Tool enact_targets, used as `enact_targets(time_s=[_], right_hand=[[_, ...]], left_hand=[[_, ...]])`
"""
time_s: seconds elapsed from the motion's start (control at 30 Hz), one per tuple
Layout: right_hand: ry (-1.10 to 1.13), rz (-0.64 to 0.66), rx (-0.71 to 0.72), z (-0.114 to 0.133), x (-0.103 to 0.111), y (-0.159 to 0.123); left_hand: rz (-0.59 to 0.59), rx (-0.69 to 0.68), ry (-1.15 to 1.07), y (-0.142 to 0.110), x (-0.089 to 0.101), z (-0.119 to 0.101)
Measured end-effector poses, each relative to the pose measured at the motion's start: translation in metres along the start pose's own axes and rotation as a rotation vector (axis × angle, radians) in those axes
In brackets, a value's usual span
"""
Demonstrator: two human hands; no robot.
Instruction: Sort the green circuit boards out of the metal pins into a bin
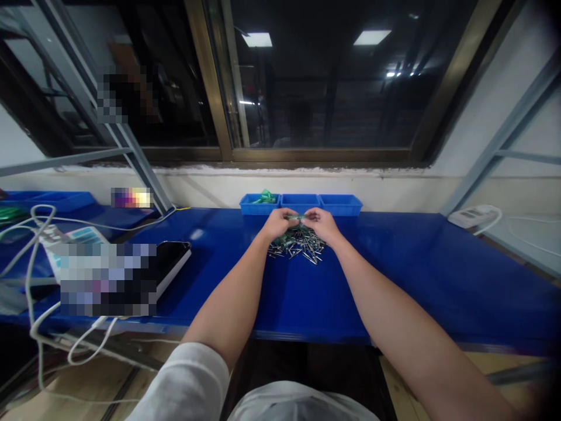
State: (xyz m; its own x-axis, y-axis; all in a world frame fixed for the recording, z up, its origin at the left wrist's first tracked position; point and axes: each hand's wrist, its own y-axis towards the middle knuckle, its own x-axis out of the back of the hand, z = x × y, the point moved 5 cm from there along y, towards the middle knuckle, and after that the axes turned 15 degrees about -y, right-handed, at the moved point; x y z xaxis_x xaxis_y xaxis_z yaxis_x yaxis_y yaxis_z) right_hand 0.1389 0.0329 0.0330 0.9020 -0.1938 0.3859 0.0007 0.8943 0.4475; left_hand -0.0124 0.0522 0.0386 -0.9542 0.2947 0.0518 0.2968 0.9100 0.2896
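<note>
My left hand (279,223) and my right hand (321,223) come together over a heap of thin shiny metal rods (305,250) on the blue tabletop. Both are closed, thumbs and fingers pinching a small greenish piece (296,217) that spans the gap between them. Its exact kind is too small to make out. Some green, see-through bits (287,238) show among the rods, partly covered by my left hand. Just behind my hands stand joined blue bins (300,200), and the left one has a crumpled green see-through thing (265,197) in it.
A dark flat device (173,257), partly blurred out, sits at the left with white cables (33,280) looping past the table edge. A white power strip (474,216) lies at the far right. Grey metal posts (144,169) and a window frame (319,155) rise behind the blue table (307,310).
</note>
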Motion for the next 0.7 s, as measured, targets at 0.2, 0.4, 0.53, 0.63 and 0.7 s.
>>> enact_targets(time_s=[0.2,0.4,0.53,0.63,0.7], right_hand=[[-0.056,0.032,0.021,0.000,-0.002,-0.001],[-0.102,-0.054,0.055,0.006,0.004,-0.001],[-0.064,-0.192,0.084,0.012,0.014,-0.003],[-0.087,-0.282,0.120,0.019,0.020,-0.006],[-0.098,-0.303,0.121,0.022,0.022,-0.007]], left_hand=[[-0.019,0.005,-0.111,-0.003,-0.002,-0.005],[-0.048,-0.066,-0.187,0.001,-0.002,-0.004],[-0.135,-0.165,-0.124,0.006,0.006,-0.003],[-0.161,-0.175,-0.078,0.007,0.008,-0.003],[-0.144,-0.176,-0.062,0.007,0.007,-0.004]])
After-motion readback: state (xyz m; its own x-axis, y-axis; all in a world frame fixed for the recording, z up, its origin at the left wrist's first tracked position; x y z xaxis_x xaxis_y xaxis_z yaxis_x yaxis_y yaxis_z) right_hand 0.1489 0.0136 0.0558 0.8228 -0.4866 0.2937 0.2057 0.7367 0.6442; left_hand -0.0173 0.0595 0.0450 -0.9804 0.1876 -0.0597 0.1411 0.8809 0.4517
